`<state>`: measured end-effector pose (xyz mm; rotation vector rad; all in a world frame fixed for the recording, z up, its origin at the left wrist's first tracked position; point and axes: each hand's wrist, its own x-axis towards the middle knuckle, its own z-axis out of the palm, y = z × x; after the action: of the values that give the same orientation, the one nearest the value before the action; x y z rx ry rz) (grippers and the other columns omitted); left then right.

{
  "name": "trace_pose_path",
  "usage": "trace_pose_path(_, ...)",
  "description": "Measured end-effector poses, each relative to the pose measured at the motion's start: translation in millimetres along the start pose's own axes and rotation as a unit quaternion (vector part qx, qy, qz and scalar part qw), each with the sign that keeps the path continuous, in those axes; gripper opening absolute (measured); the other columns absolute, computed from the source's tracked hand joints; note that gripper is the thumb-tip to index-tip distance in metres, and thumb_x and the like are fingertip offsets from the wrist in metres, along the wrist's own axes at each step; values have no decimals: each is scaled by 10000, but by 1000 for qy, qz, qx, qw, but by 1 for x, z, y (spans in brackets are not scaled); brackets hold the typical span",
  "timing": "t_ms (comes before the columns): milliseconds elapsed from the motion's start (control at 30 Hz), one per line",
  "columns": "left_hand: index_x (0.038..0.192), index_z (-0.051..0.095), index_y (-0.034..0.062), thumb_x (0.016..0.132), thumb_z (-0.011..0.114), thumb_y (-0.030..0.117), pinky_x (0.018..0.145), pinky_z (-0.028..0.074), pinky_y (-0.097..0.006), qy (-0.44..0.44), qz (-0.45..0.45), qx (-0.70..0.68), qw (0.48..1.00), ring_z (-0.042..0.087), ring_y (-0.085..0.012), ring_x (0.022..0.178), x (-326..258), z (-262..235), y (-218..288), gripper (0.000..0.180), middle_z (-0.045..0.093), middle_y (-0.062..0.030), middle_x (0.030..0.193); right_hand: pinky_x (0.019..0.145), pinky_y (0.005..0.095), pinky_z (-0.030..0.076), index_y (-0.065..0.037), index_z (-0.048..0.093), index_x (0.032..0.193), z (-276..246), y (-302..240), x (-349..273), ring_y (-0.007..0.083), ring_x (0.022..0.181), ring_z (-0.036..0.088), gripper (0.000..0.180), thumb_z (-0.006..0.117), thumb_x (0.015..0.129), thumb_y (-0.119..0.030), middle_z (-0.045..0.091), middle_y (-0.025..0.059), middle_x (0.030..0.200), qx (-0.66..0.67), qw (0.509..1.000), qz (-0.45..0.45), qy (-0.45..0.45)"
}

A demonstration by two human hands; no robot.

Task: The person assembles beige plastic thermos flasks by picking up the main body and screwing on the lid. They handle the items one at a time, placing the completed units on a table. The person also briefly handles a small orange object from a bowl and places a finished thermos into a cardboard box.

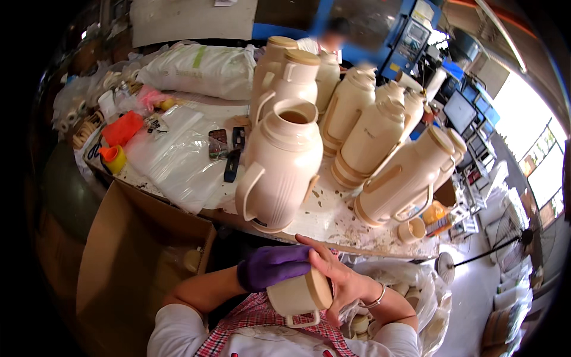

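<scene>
Close to my chest, my left hand (270,268) in a purple glove grips a cream thermos cup (290,299), its fingers over the upper side. The cup lies tilted, its small looped handle pointing down and its tan round end toward the right. My bare right hand (342,272), with a bracelet at the wrist, is bent round that tan end; some of its fingers are hidden. Just beyond my hands, at the table edge, a cream thermos flask (282,172) stands upright with an uncapped mouth and a side handle.
Several more cream flasks (372,137) crowd the table's middle and right. Plastic bags (172,154), an orange-and-yellow bottle (113,159) and a phone (218,144) lie to the left. A cardboard box (143,238) stands below left; a bag of cups (416,282) sits below right. Across the table is another person (324,44).
</scene>
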<state>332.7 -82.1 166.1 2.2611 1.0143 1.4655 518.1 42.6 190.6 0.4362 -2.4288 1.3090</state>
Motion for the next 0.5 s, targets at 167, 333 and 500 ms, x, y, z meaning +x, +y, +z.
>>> trace_pose_path(167,1363,380,-3,735,786,227,942,453,-394,372,-75,454,806,527,-353,1092,12,-33,-14,783,528,-196,1148,1033,497,317,-76,318,1457,-52,-33,44,423,1270,359,1109,809,594,-571,301,281,1411,-288,955,-41,51)
trace_pose_path(333,1365,393,-13,743,791,224,863,496,-332,355,-253,81,896,602,-199,1026,5,-71,-67,775,598,-156,1181,1022,456,353,32,411,1376,-150,-53,141,375,1257,414,890,677,730,-519,380,254,1388,-369,903,-106,191)
trace_pose_path(500,1275,540,16,745,796,231,848,513,-303,293,-204,40,933,631,-133,966,5,-103,-96,627,669,-108,1105,1013,416,376,-75,453,1381,-163,-48,198,371,1169,498,768,679,724,-402,460,211,1324,-383,923,-25,-9)
